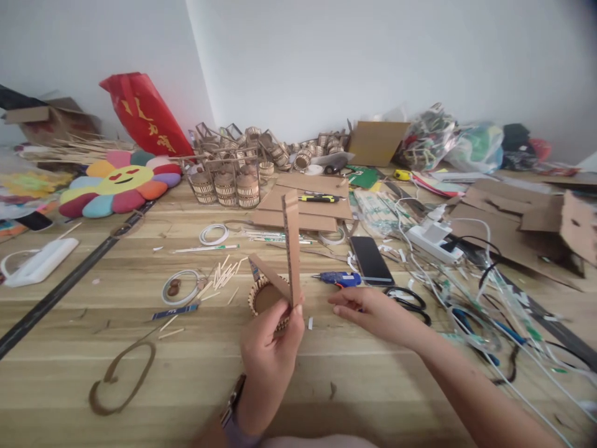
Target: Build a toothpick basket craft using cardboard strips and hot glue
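Observation:
My left hand [273, 339] is closed, thumb and fingers pinching a cardboard strip [291, 249] that stands upright. A second, slanting strip [268, 277] runs up to the left from the same grip. Just behind the fingers is a small round basket [254, 298] with a rim of short sticks and a brown inside; whether the strips are fixed to it cannot be made out. My right hand [364, 308] hovers with its fingers apart and nothing visible in them. Close beyond it lies a blue glue gun [340, 278], beside a black phone [372, 260].
Loose short sticks [221, 277], a coiled white cable [181, 287] and a curled brown strip [124, 379] lie to the left. Finished-looking stick baskets [227, 186] stand behind, near cardboard sheets [298, 218] and a yellow cutter [318, 198]. Tangled cords and a white power strip [433, 239] occupy the right.

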